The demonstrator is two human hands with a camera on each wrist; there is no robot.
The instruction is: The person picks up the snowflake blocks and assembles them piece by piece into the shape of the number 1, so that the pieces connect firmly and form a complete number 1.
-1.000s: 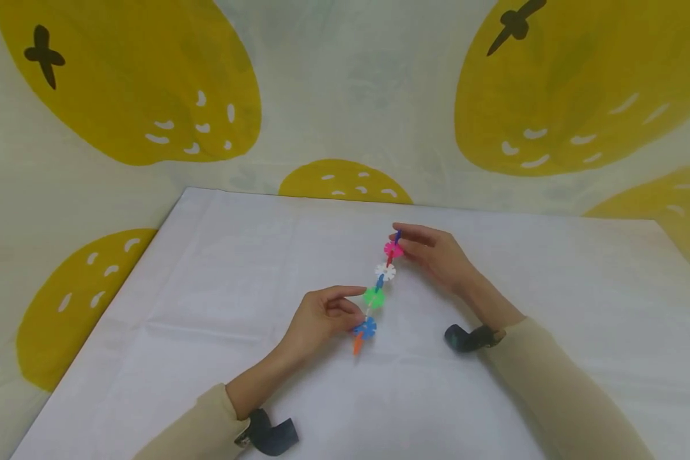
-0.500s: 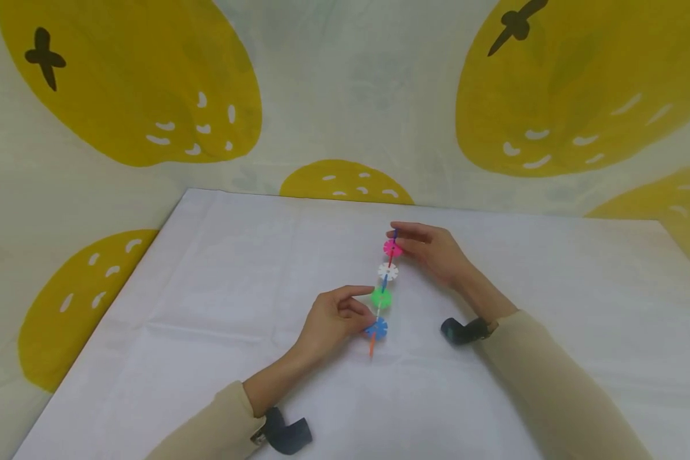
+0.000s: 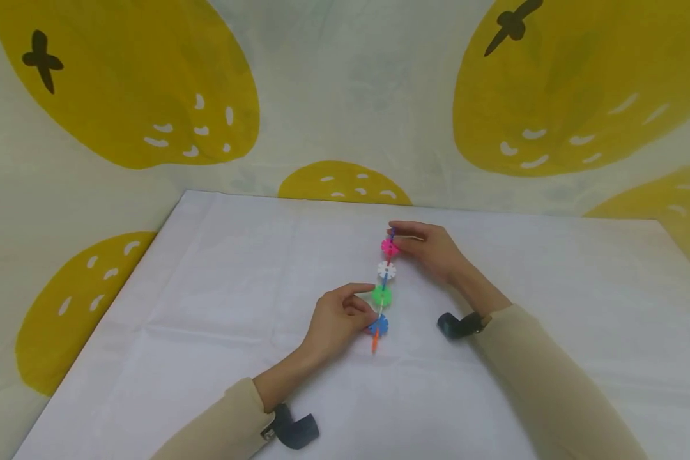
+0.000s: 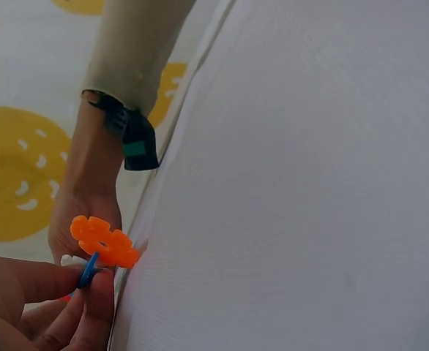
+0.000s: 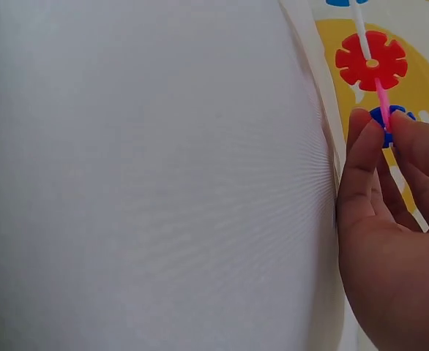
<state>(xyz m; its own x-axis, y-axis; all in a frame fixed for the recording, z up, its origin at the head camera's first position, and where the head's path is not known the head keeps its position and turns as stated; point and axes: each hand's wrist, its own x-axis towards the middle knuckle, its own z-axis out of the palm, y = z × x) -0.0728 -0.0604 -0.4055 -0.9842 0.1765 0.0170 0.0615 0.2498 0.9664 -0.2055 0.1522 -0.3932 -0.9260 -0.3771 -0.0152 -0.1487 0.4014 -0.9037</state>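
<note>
A chain of notched plastic snowflake discs, slotted together at alternating angles, stretches between the two hands in the head view. My left hand [image 3: 339, 317] pinches the blue disc [image 3: 381, 326] near the lower end, beside the green disc [image 3: 382, 296]. Beyond that pinch an orange disc [image 4: 90, 228] sticks out in the left wrist view. At the upper end my right hand [image 3: 428, 250] pinches a dark blue disc [image 5: 378, 115], partly hidden by fingers. Below it come a pink disc [image 3: 388, 247], a red disc [image 5: 355, 67] and a white disc [image 3: 386, 271].
A white cloth [image 3: 207, 268] covers the table under the hands. Behind it hangs a pale backdrop [image 3: 351, 83] printed with yellow fruit shapes. Dark wrist mounts [image 3: 296, 431] stick out from both cuffs, close to the cloth.
My left hand has shifted right with the chain's lower end, so the chain slants less than before. My right hand has drifted slightly left. Both hands keep their pinch.
</note>
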